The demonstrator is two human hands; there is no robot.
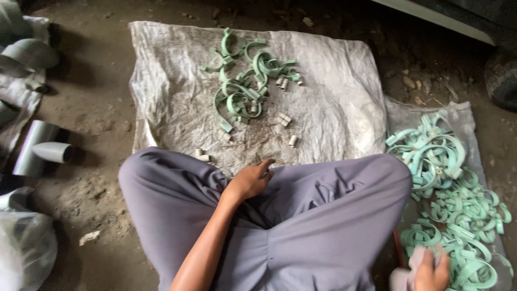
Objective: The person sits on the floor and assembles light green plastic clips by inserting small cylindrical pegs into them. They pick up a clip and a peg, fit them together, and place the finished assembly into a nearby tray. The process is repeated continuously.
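Right hand (431,272) grasped a pale cloth beside the clamp heap (458,215), nearest it; left hand (252,180) rested loosely curled, empty, on the lap.

A creased grey sack (334,81) lies flat on the dirt floor (91,108). Near its far edge sits a loose pile of green clips (245,81), tangled and overlapping. Small pale sleeves (284,118) lie scattered beside the pile and toward the near edge, some touching in pairs. At the left edge, grey pipe pieces (40,151) lie on their sides, one tapered at the end. More grey fittings (29,54) rest on crumpled sheeting in the far left corner. A clear plastic bag (24,248) sits at the near left. A dark tyre (502,81) shows at the right edge. Small stones (412,83) dot the ground near it.
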